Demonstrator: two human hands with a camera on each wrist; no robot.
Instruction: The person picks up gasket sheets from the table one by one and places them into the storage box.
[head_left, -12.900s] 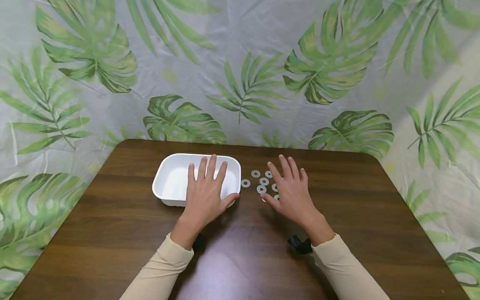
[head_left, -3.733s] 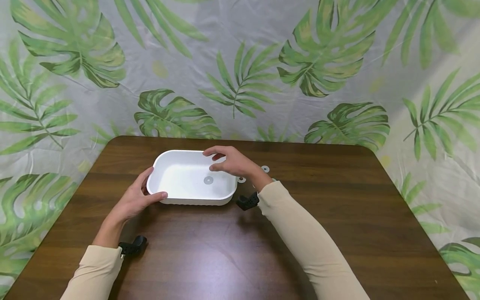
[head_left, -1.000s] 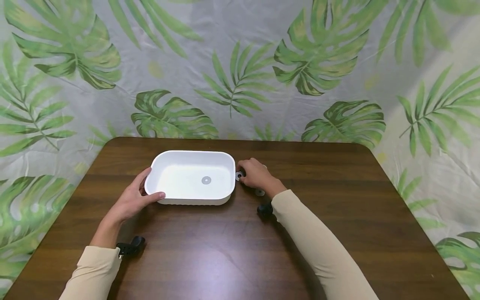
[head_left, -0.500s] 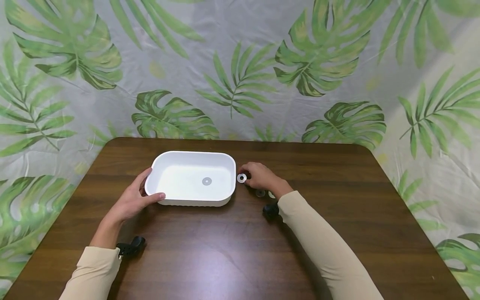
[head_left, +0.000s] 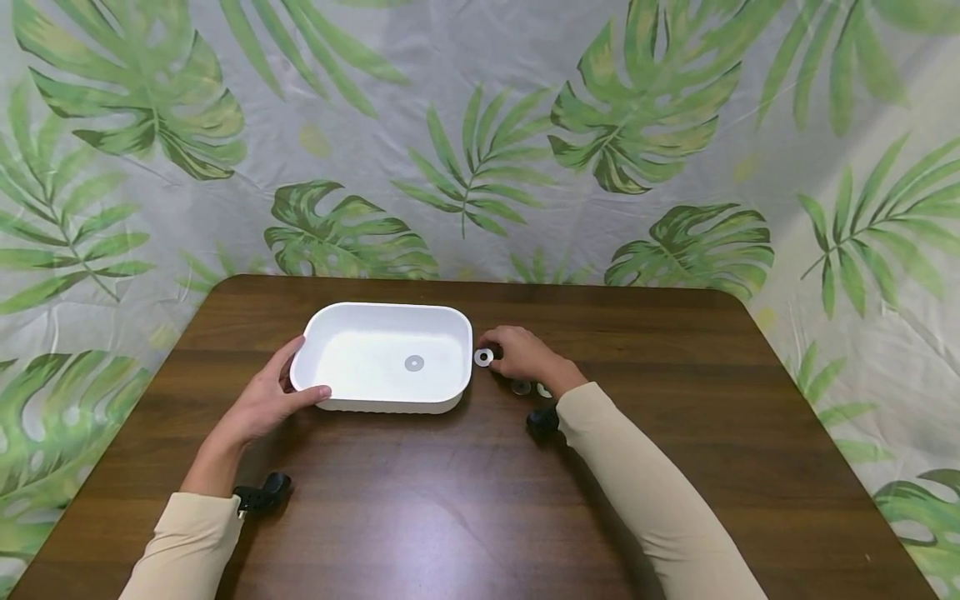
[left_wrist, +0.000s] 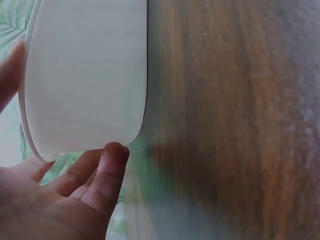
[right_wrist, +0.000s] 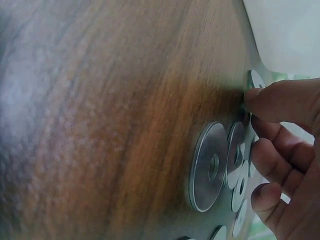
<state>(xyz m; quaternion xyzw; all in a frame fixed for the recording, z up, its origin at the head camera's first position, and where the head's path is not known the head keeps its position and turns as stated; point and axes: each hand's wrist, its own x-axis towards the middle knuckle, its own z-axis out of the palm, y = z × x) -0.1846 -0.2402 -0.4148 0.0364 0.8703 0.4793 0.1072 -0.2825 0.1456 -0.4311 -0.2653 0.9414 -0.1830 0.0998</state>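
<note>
My left hand [head_left: 262,398] grips the left end of a white plastic tub [head_left: 382,406], thumb over the front rim and fingers against the end wall. One metal washer [head_left: 414,363] lies flat on the tub's floor. Just outside the tub's right wall, my right hand [head_left: 521,354] pinches the edge of another washer [head_left: 483,357] between thumb and fingers. In the right wrist view the thumb [right_wrist: 280,102] partly covers that washer [right_wrist: 256,79]. Beneath the palm lie several more flat washers, a large-looking washer [right_wrist: 200,172] nearest the camera. From above, the right hand hides most of them.
A dark wooden table [head_left: 420,500] carries everything, its far edge close behind the tub. Behind it hangs a leaf-printed cloth [head_left: 495,150]. Each wrist wears a black camera mount, such as the left mount [head_left: 262,493].
Earlier both hands hovered spread over tub and washers. Since then the left hand took the tub's end and a washer came into the tub. Lately the right hand shifted slightly right with its washer.
</note>
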